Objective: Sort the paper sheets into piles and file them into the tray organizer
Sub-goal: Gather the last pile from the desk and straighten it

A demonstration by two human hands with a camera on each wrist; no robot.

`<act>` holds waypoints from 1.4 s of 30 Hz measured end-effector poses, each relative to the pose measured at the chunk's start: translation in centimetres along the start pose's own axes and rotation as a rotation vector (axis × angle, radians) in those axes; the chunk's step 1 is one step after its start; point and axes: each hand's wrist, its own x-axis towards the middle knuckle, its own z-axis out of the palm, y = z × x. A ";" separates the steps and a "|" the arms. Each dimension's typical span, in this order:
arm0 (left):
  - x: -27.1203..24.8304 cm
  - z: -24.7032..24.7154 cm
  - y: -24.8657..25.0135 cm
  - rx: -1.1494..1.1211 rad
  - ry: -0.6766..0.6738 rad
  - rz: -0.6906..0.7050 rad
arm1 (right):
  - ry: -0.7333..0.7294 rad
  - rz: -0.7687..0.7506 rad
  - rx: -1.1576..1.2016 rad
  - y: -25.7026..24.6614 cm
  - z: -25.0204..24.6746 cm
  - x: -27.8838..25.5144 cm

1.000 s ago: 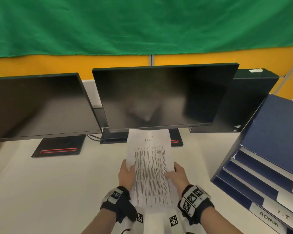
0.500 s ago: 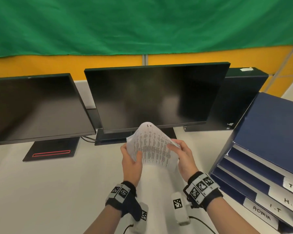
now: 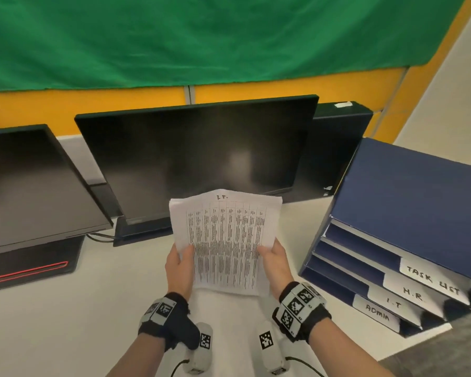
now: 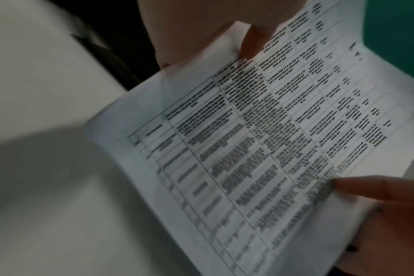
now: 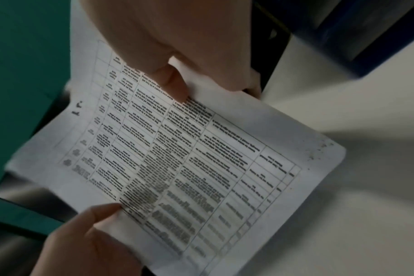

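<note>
Two hands hold a printed paper sheet up above the white surface, near the middle. The left hand pinches its left edge, thumb on top; the right hand pinches its right edge. "I.T." is handwritten at the top. At right stands a blue tray organizer, labelled TASK LIST, H.R., I.T, ADMIN.
</note>
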 end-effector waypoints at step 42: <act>-8.8 21.1 -2.8 0.324 -0.792 -0.356 | 0.412 0.438 0.817 6.5 -19.0 -8.1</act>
